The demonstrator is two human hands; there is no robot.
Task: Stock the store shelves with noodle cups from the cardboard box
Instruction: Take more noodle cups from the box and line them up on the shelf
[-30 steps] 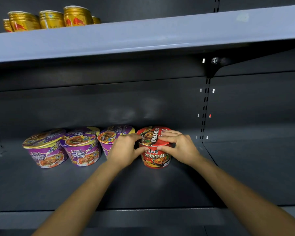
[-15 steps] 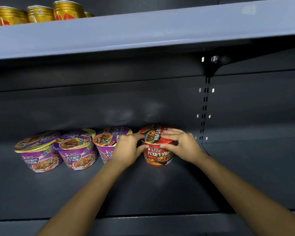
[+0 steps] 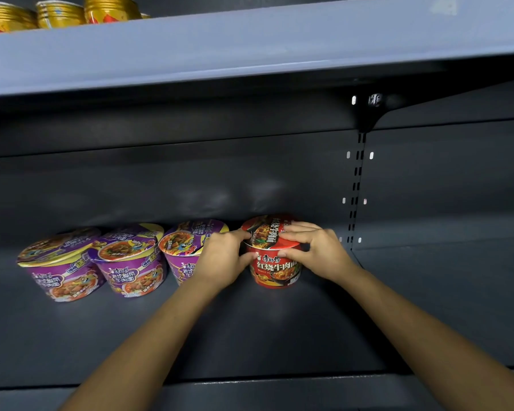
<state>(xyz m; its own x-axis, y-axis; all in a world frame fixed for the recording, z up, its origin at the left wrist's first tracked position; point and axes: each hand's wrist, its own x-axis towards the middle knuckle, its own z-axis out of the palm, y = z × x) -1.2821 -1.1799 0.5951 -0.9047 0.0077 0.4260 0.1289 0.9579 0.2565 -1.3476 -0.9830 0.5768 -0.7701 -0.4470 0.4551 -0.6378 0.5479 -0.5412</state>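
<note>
A red noodle cup (image 3: 275,269) stands upright near the back of the dark grey lower shelf (image 3: 250,330). My left hand (image 3: 223,259) grips its left side, thumb on the wall and fingers at the lid rim. My right hand (image 3: 318,250) grips its right side, fingers curled over the lid. To its left, three purple noodle cups (image 3: 131,262) stand in a row; my left hand partly hides the nearest one. The cardboard box is out of view.
A light grey upper shelf (image 3: 250,51) overhangs the space, with several gold cans (image 3: 60,14) at its left. A slotted upright post (image 3: 356,185) divides the back panel just right of the red cup. The shelf bay to the right holds nothing visible.
Both hands have pushed the red cup a little deeper toward the back wall, in line with the purple cups. The grip is unchanged.
</note>
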